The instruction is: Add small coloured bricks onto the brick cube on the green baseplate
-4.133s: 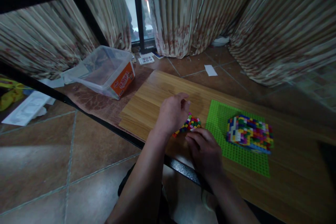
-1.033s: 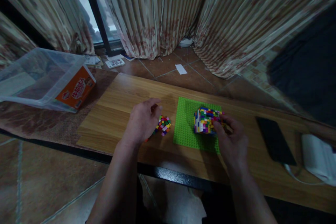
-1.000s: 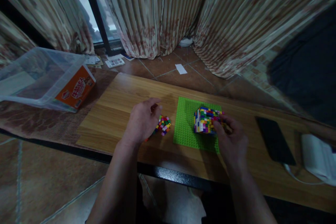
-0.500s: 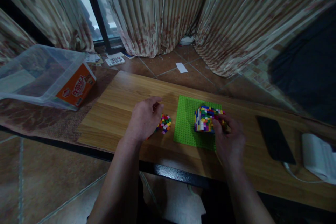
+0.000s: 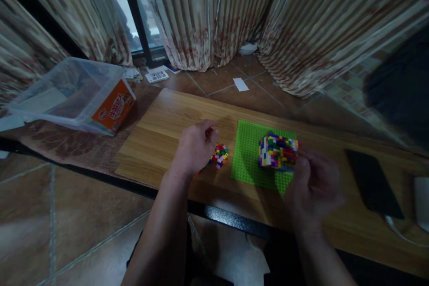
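Curtains (image 5: pixel 214 13): striped, floral, full-length, at the back.
Floor (image 5: pixel 94 214): brown tile, pale joints.
Bench (image 5: pixel 174 116): wood top, black edge, running left to right before the person.
Cloth (image 5: pixel 147 109): brown, patterned, under the tub, left of the wood top.
Tub (image 5: pixel 78 111): clear plastic, lidless, orange label (image 5: pixel 114 105) on the side toward the bench's middle.
Plate (image 5: pixel 244 156): green, studded, flat on the bench.
Hands, two, bare, well apart from each other. Left hand (image 5: pixel 197 148): fingers bent, thumb and fingertips slightly parted, at the left of the pile (image 5: pixel 221 156) and hiding part of it. Right hand (image 5: pixel 317 183): blurred, fingers curled, just beside the right end of the model (image 5: pixel 278 152); whether it touches the model or grips a brick, cannot tell.
Phone (image 5: pixel 373 183): black, lying flat, right of the right hand.
Model: blocky, many-coloured bricks, on the plate, toward its right side.
White box: (image 5: pixel 422 201) cut off at the right edge.
Booklet (image 5: pixel 157 76): printed, on the floor beyond the tub.
Card (image 5: pixel 240 84): white, on the floor beyond the bench.
Pile: small loose bricks, mixed colours, on the wood, left of the plate.
Cable (image 5: pixel 398 231): white, from the phone's near end.
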A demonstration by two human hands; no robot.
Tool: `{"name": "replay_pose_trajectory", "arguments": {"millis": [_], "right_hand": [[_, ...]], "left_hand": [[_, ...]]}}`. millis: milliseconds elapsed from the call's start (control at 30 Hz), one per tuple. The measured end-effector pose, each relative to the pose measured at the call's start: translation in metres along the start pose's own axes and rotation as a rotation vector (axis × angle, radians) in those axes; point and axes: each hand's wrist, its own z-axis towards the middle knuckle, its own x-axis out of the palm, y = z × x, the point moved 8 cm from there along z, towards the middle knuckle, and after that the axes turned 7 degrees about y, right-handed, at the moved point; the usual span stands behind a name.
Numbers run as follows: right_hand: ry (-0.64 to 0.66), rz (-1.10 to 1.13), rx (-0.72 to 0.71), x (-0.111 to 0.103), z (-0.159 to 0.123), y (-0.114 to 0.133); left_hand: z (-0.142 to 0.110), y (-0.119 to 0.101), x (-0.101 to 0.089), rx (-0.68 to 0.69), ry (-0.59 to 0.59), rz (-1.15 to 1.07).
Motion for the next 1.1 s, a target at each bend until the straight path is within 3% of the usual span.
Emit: {"name": "replay_pose_trajectory", "arguments": {"millis": [167,300,667,1100], "right_hand": [[0.444,0.099,-0.255,0.058,-0.036,0.050],[0.599,0.131,-0.262,0.089,-0.057,0.058],[0.676,-0.032,-0.295,0.117,-0.067,0.054],[0.644,0.003,-0.282,0.117,-0.067,0.052]], "left_hand": [[-0.001,0.000,0.000,0.018,-0.008,0.017],[-0.002,0.001,-0.002,-0.002,-0.014,0.034],[-0.002,0.001,-0.002,-0.008,-0.011,0.025],[-0.002,-0.001,-0.001,0.007,-0.011,0.028]]}}
